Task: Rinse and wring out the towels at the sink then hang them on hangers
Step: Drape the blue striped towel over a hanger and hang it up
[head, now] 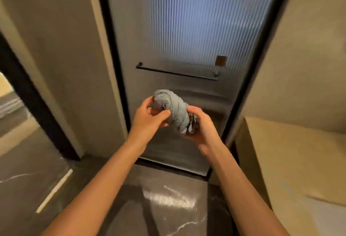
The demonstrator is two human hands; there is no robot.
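Head view shows the twisted blue-grey towel held in mid-air before the glass door, its long axis slanting upper-left to lower-right between left hand and right hand, each gripping one end.

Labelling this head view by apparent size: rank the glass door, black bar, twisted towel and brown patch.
glass door
black bar and twisted towel: unsure; bar longer, towel bulkier and nearer the camera
brown patch
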